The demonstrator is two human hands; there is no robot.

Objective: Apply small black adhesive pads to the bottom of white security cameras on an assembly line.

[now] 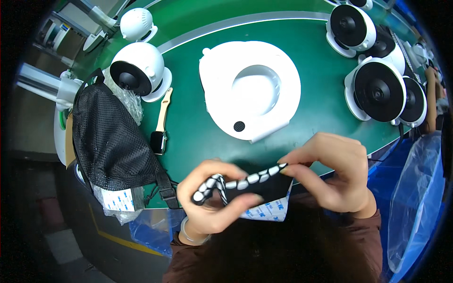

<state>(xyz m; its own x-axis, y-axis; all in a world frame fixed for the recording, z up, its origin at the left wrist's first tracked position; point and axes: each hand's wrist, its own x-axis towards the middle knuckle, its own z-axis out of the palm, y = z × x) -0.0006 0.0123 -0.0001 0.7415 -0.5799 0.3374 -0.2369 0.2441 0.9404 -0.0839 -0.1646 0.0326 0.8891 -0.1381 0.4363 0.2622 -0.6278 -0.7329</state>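
Near the table's front edge, both my hands hold a black strip with a row of white oval patches [252,179]. My left hand [214,203] is closed round its left part, which curls back on itself. With thumb and forefinger, my right hand [335,172] pinches its right end. Below the strip shows a white sheet with blue print [269,211], partly hidden by the left fingers. Beyond my hands, a white rounded plastic housing [288,89] with a deep round recess lies on the table. A small black patterned disc [239,126] sits on its near rim.
Left on the green table [184,122] are a black mesh bag [113,137], a watch with a beige strap [159,141] and a white device with a black front [153,70]. Several similar devices [380,89] stand at the right. Clear plastic [410,203] hangs beside the table.
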